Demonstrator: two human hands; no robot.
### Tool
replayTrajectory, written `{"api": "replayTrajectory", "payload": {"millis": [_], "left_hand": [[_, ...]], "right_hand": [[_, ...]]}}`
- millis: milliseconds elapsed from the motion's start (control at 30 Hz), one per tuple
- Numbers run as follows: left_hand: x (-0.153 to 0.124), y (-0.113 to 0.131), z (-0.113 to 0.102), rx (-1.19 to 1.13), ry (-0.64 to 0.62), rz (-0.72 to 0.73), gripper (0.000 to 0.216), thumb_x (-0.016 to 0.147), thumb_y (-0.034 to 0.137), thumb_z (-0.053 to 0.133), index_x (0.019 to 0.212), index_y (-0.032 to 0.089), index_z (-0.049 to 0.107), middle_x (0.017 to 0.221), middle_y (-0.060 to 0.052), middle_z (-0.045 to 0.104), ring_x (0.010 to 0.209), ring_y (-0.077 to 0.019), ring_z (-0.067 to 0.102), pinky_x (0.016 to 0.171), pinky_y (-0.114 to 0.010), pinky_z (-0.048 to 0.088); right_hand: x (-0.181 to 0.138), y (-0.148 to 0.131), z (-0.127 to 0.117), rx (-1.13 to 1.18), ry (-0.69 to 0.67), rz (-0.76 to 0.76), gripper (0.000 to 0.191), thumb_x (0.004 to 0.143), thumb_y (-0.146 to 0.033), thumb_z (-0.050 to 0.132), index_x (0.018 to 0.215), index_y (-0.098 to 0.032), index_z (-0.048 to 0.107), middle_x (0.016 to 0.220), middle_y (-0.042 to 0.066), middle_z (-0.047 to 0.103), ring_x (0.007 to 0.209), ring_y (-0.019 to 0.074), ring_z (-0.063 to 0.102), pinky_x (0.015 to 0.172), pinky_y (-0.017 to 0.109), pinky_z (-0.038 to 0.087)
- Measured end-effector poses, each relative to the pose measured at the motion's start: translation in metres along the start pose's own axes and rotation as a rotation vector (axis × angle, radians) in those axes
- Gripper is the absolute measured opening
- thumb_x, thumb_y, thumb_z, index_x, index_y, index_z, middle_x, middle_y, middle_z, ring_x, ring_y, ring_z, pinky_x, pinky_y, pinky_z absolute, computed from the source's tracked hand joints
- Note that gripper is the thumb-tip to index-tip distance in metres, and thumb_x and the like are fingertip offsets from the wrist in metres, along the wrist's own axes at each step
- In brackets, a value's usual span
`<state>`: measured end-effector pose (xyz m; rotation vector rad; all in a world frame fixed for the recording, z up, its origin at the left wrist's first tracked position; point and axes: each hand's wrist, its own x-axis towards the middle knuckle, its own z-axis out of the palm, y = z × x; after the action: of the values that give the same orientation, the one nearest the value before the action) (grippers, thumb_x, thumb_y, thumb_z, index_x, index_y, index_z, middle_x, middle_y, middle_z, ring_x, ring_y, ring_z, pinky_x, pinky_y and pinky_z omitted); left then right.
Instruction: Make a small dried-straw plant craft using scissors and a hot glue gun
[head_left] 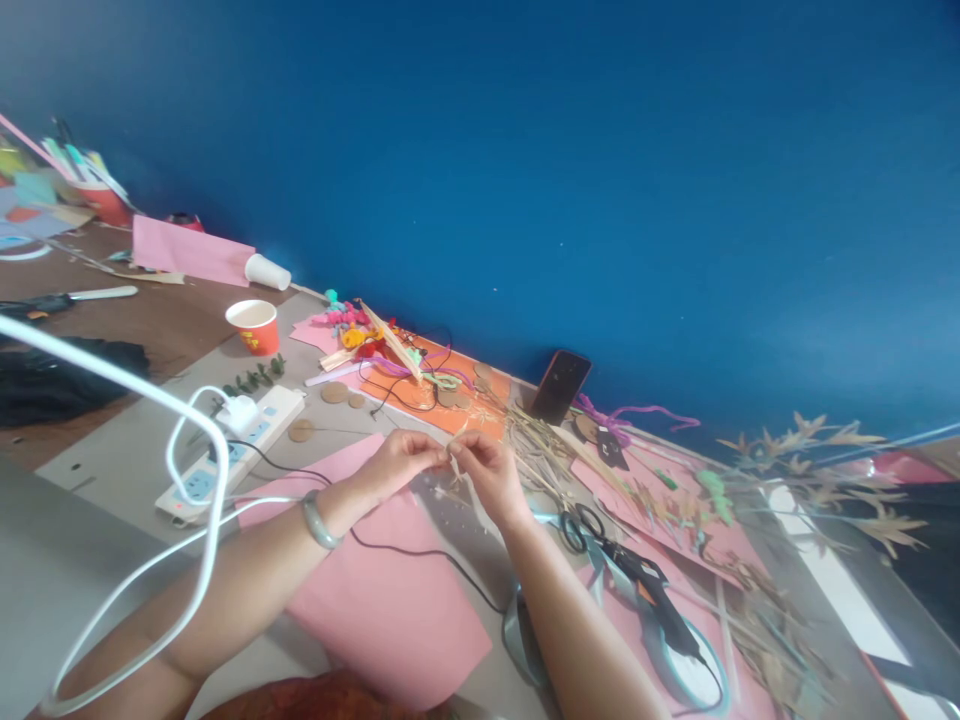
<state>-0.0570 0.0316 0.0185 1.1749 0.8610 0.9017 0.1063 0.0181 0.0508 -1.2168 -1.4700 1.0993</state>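
My left hand (405, 460), with a pale green bangle (319, 522) on its wrist, meets my right hand (491, 475) at the fingertips. Thumb and fingers are pinched together on both. What lies between them is too small and blurred to name; a thin pale strand seems to hang just below. Both hands are above the upper edge of a pink paper sheet (390, 600). To the right of my right hand are black-handled scissors (576, 528) and a black glue gun (656, 590).
A white cable (217, 520) loops across the left side near a power strip (274, 425). A red paper cup (253, 328) stands beyond it. Against the blue wall (525, 180) leans a phone (562, 385). Dried stalks (544, 450) and orange paper (405, 390) lie along the back.
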Motion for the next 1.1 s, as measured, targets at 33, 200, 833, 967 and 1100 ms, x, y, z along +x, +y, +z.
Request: {"api": "replayTrajectory", "payload": {"millis": [33,200,833,967,1100], "left_hand": [[0.0,0.001,0.0,-0.005,0.0,0.007,0.025,0.074,0.037,0.068,0.072,0.013,0.071,0.069,-0.006,0.068,0.068,-0.0155,0.059,0.067,-0.027,0.043],[-0.001,0.006,0.001,-0.034,0.034,0.037,0.026,0.075,0.038,0.068,0.07,0.013,0.07,0.067,-0.004,0.067,0.067,-0.0144,0.058,0.067,-0.026,0.043],[0.001,0.0,0.002,0.058,0.048,0.098,0.031,0.077,0.042,0.066,0.073,0.012,0.069,0.069,-0.004,0.067,0.068,-0.0153,0.059,0.064,-0.024,0.043],[0.002,-0.002,0.002,0.04,0.054,0.084,0.03,0.076,0.041,0.067,0.072,0.012,0.069,0.069,-0.004,0.067,0.067,-0.0146,0.058,0.063,-0.024,0.042],[0.003,-0.002,0.004,-0.026,0.1,0.06,0.026,0.07,0.037,0.073,0.072,0.012,0.069,0.068,-0.004,0.066,0.065,-0.0137,0.057,0.063,-0.025,0.042]], "right_hand": [[0.0,0.001,0.001,0.009,0.004,0.003,0.018,0.079,-0.033,0.065,0.069,-0.018,0.063,0.062,0.0,0.059,0.054,0.0112,0.051,0.056,0.025,0.045],[-0.001,0.005,0.005,0.091,0.067,-0.002,0.015,0.079,-0.032,0.066,0.077,-0.019,0.059,0.066,-0.001,0.059,0.053,0.0097,0.05,0.054,0.024,0.043],[-0.001,0.0,0.005,0.068,0.073,0.093,0.023,0.076,-0.038,0.069,0.069,-0.017,0.062,0.053,-0.003,0.053,0.048,0.0095,0.046,0.05,0.023,0.04],[-0.002,0.0,0.006,0.071,0.091,0.092,0.024,0.075,-0.038,0.069,0.066,-0.018,0.061,0.051,-0.004,0.052,0.047,0.0097,0.046,0.05,0.023,0.041],[-0.002,0.003,0.006,0.04,0.109,0.079,0.024,0.076,-0.038,0.068,0.066,-0.018,0.061,0.052,-0.003,0.053,0.047,0.0094,0.046,0.05,0.023,0.041]]}}
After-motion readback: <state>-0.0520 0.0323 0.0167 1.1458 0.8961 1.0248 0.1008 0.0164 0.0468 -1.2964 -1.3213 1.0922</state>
